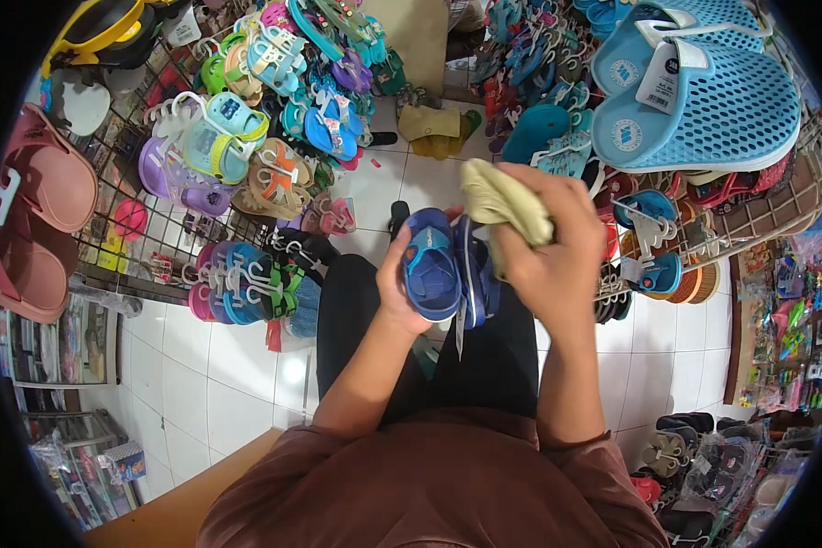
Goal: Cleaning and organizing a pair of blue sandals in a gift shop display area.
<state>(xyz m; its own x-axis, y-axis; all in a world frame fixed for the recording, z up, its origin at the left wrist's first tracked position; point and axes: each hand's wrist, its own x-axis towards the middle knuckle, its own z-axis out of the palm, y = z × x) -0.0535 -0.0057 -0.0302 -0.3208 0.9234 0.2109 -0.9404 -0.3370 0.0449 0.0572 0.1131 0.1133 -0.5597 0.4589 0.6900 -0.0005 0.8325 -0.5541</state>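
Note:
My left hand point(403, 284) holds a pair of small blue sandals above my lap. The nearer-facing sandal point(431, 267) shows its insole and lighter blue strap; the other sandal point(475, 274) is turned on its side beside it, with a white tag point(459, 332) hanging below. My right hand point(555, 236) grips a folded pale yellow-green cloth point(503, 202), raised just to the right of the sandals. Whether the cloth touches the second sandal cannot be told.
Wire racks point(120, 264) hung with children's sandals stand at the left. Large light blue perforated clogs point(733, 103) rest on the right rack. Footwear and a cloth point(430, 125) lie ahead on the white tiled floor point(373, 185). Packaged goods point(788, 329) hang far right.

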